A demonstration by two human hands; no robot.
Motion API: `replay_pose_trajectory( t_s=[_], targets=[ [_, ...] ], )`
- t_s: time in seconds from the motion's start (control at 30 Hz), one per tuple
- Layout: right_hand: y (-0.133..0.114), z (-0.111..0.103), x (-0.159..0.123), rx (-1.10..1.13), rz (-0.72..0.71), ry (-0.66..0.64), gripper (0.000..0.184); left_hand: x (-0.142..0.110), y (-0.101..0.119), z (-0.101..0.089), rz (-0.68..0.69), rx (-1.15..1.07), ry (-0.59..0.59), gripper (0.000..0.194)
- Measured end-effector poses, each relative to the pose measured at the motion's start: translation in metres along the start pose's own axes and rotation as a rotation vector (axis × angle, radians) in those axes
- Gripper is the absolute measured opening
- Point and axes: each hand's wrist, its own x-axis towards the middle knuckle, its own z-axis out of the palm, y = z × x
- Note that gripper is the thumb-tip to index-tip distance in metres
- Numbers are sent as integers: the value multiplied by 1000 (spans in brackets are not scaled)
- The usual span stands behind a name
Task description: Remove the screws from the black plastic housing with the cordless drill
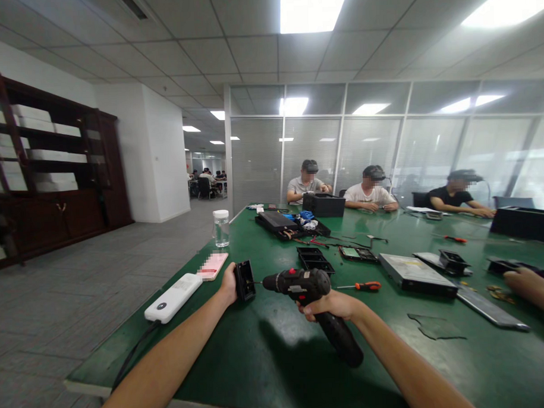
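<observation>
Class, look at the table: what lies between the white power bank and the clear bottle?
In the head view, a pink phone lies on the green table between the white power bank and the clear bottle.

Looks like an office turned into an electronics teardown space. Drop ceiling with panel lights [312, 6], grey carpet tiles, glass partition walls with blinds [312, 155]. Dark wood cabinet [52, 170] stacked with white boxes. Long green-topped table [259, 353] littered with opened black device cases [279, 221], loose parts, screwdrivers [362, 286]. Three people [370, 191] seated along the far side, more desks visible down the hallway.
</observation>
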Motion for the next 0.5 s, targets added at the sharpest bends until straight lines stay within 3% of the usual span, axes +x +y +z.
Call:
replay_pose_trajectory(
  t_s=[0.5],
  targets=[
    [-4, 1, -1, 5, 0, -12, 20, -3, 0, 3, -1, -6, 16, 34]
  ],
)
